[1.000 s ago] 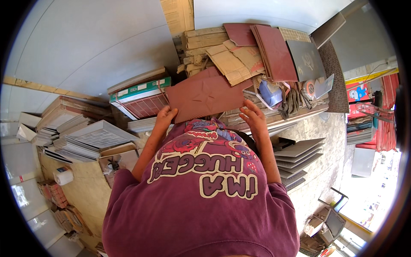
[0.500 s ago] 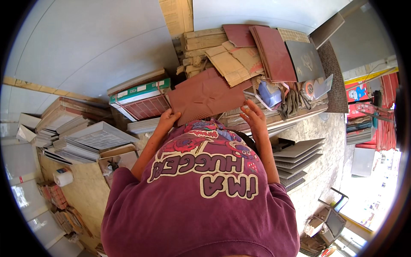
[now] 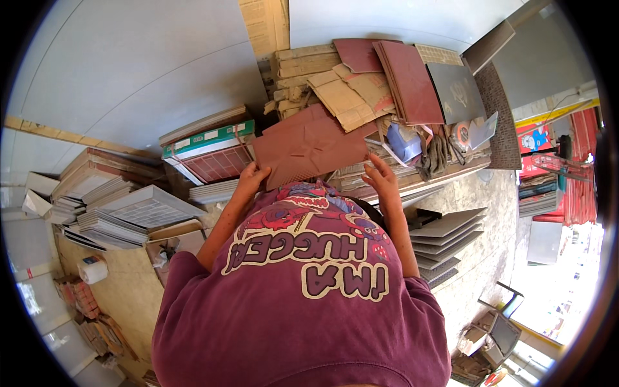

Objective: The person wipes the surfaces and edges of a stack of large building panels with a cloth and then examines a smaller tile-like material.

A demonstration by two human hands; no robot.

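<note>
A reddish-brown tile (image 3: 309, 151) with a raised star-like pattern is tilted in front of my chest. My left hand (image 3: 250, 179) grips its lower left corner, thumb on the face and fingers behind. At the opposite edge, my right hand (image 3: 382, 180) has its fingertips against the lower right corner, with the fingers partly curled. Another reddish-brown tile (image 3: 316, 115) shows behind the upper edge. Flattened brown cardboard (image 3: 345, 100) lies just beyond it.
A green-and-white tile box (image 3: 209, 138) stands at left, near stacked grey tiles (image 3: 116, 226). Dark red tiles (image 3: 409, 80), a black patterned tile (image 3: 456, 93), gloves (image 3: 433, 158) and an orange tape measure (image 3: 461, 134) lie at right. Grey tiles (image 3: 445, 235) lean below them.
The right fingers have drawn slightly closer together at the tile's corner. The tile and my left hand stay nearly in place; the view has shifted slightly.
</note>
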